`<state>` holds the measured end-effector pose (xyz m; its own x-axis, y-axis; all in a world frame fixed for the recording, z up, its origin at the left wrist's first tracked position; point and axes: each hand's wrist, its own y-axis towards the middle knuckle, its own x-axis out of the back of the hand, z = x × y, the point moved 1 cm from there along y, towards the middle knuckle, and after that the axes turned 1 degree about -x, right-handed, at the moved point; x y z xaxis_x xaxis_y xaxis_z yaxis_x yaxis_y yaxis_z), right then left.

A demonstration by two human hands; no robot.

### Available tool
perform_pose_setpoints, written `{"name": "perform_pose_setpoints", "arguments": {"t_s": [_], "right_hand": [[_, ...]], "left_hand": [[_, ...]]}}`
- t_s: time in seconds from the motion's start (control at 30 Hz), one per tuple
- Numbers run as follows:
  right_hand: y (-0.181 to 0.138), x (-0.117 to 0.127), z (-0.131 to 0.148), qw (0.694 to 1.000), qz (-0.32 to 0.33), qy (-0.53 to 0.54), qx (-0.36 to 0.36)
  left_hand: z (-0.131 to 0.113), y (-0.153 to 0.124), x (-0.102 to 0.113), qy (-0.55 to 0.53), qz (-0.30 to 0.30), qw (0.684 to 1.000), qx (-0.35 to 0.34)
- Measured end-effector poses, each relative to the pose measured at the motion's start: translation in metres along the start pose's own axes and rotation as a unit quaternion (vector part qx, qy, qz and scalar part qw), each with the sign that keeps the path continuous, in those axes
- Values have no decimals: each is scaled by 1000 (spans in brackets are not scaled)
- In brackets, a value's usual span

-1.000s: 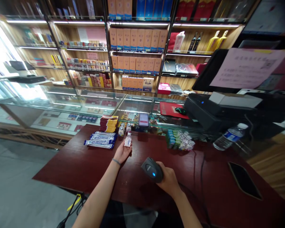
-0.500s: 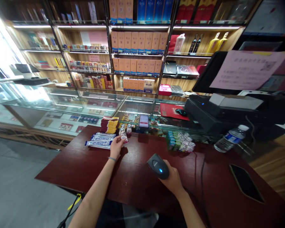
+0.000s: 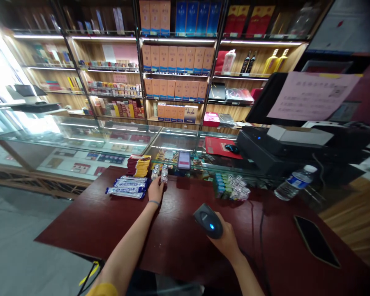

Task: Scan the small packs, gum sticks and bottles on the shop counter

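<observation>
My left hand (image 3: 156, 192) is closed around a small clear bottle (image 3: 164, 179), which stands at the front of a little group of similar silvery-capped bottles (image 3: 155, 171). My fingers partly hide it. Left of that hand lie several blue-and-white stick packets (image 3: 127, 187), with a stack of red and yellow packets (image 3: 139, 165) behind them. Nearer to me, my right hand (image 3: 226, 236) grips a dark barcode scanner (image 3: 208, 222) with a blue light on top, held above the brown table (image 3: 172, 238).
Green packs and small bottles (image 3: 231, 187) stand grouped right of centre. Further right are a water bottle (image 3: 295, 183), a phone (image 3: 317, 241) and a cable. Behind the table runs a glass counter (image 3: 126, 135) with a small screen (image 3: 183, 160) and a mouse (image 3: 231, 148).
My left hand has set the small bottle, tilted before, upright at the front of the group. My right hand still holds the scanner. The camera view has shifted slightly.
</observation>
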<state>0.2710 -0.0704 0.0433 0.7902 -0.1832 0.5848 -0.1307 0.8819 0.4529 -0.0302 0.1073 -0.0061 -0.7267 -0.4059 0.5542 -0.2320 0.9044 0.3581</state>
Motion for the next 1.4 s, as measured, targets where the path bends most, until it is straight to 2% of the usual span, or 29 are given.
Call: {"name": "perform_pose_setpoints", "arguments": {"t_s": [0.27, 0.5, 0.63, 0.8, 1.0, 1.13, 1.27, 1.4], "right_hand": [[-1, -2, -7, 1000, -10, -11, 11], [-1, -2, -10, 1000, -18, -19, 1], [-1, -1, -7, 1000, -12, -4, -15], [-1, 4, 1, 999, -14, 27, -35], [-8, 14, 3, 999, -25, 14, -40], [-14, 26, -2, 998, -32, 0, -59], [-21, 44, -8, 995, -41, -22, -87], [-31, 64, -15, 991, -63, -41, -112]], "left_hand": [[0, 5, -4, 44, 16, 999, 22], [2, 7, -6, -84, -25, 996, 33], [-1, 2, -3, -110, -40, 992, 49], [-6, -3, 3, -119, -72, 990, 12], [-18, -16, 8, -135, -98, 984, -65], [-42, -39, -14, -160, -44, 981, -98], [-80, -68, -60, -249, 62, 964, -76], [-117, -90, -109, -317, 130, 939, -40]]}}
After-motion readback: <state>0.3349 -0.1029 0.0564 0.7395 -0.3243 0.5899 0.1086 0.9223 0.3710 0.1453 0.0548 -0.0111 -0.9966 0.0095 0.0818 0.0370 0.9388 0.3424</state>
